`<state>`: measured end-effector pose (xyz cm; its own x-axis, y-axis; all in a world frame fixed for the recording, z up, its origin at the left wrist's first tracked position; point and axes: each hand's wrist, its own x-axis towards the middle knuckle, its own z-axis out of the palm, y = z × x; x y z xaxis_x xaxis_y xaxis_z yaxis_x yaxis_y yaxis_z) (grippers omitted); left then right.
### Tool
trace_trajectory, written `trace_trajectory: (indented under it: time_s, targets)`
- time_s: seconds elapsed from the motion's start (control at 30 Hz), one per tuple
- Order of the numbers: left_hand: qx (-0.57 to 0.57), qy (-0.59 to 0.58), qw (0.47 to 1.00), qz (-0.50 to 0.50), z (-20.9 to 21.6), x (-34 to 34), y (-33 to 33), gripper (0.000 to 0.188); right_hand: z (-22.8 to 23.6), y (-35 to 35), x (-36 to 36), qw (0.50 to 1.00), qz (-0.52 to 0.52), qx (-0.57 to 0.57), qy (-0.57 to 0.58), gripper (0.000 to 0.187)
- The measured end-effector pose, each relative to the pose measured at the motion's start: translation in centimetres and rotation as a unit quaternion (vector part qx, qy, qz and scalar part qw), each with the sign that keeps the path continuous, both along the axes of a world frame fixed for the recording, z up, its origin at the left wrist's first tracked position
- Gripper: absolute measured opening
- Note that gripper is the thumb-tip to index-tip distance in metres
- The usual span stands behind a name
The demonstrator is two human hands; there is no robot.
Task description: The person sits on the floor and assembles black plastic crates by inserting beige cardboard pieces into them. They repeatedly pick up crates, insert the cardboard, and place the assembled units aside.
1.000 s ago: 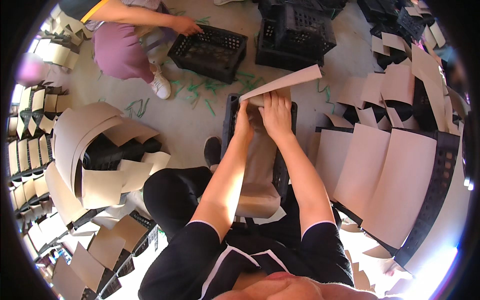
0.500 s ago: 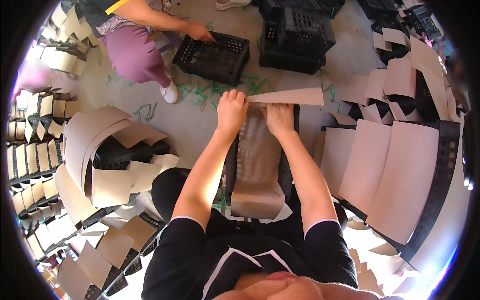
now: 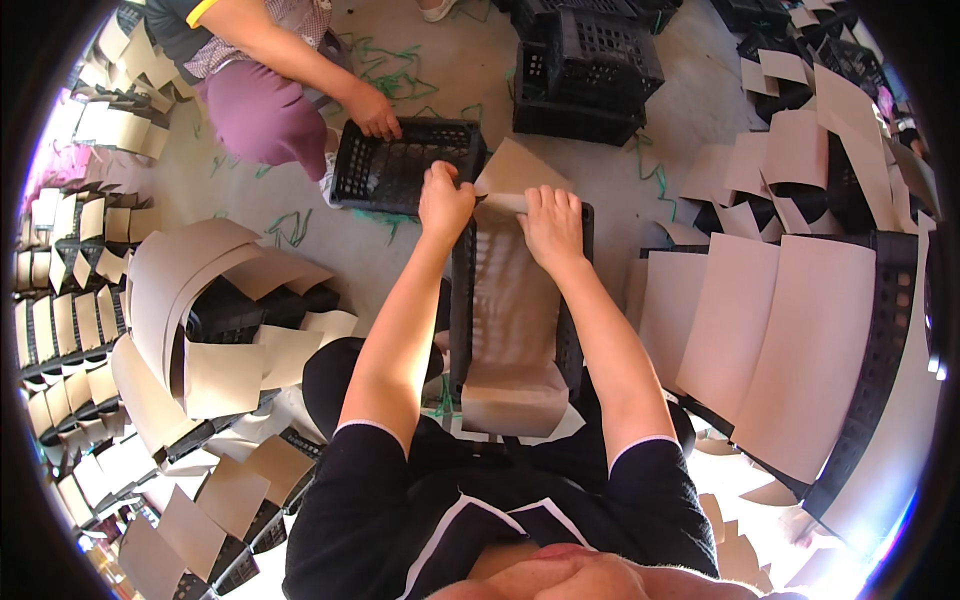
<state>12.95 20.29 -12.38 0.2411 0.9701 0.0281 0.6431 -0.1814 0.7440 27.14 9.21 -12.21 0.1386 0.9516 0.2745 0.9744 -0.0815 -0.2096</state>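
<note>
A black plastic crate (image 3: 573, 345) stands between my knees, lined with a brown paper sheet (image 3: 515, 300). The sheet's near end hangs over the front rim, and its far end rises in a pointed flap (image 3: 515, 168) past the far rim. My left hand (image 3: 447, 203) is closed at the flap's left edge, by the crate's far left corner; its fingertips are partly hidden. My right hand (image 3: 553, 228) is bent over the sheet at the far right corner, fingers close together and gripping the folded edge.
Across from me, a co-worker's hand (image 3: 373, 110) holds the rim of another black crate (image 3: 345, 165), close to my left hand. Stacked black crates (image 3: 580, 115) stand beyond. Paper-lined crates flank me left (image 3: 225, 375) and right (image 3: 810, 350). Green strapping (image 3: 292, 226) litters the floor.
The far flap has swung from a narrow strip reaching right to a point facing away. My left hand has shifted slightly left. The co-worker's crate has come nearer and to the left.
</note>
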Motion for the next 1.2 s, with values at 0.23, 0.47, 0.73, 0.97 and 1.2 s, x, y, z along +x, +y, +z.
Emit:
trace_trajectory:
  time_s: [0.23, 0.47, 0.73, 0.97, 1.2]
  targets:
    - [0.254, 0.176, 0.883, -0.354, 1.6, 0.9, -1.5, 0.024, 0.2, 0.5, 0.4, 0.999, 0.004, -0.037, -0.011, 0.030]
    - [0.277, 0.280, 0.850, -0.349, 0.1, 1.7, -1.6, 0.012, 1.1, -1.0, 5.2, 0.988, 0.057, -0.132, -0.061, 0.020]
    - [0.195, 0.341, 0.866, -0.310, 2.3, 1.7, -2.9, 0.008, 0.9, -0.5, 4.6, 0.987, 0.051, -0.150, -0.031, 0.012]
    - [0.255, 0.173, 0.914, -0.262, 5.9, -7.1, -7.8, 0.052, -0.1, -1.2, 5.1, 0.987, 0.051, -0.095, -0.117, 0.032]
    - [0.424, 0.092, 0.899, 0.063, 15.9, -33.3, -13.7, 0.017, 19.3, -5.7, -12.8, 0.866, 0.142, -0.031, 0.479, 0.018]
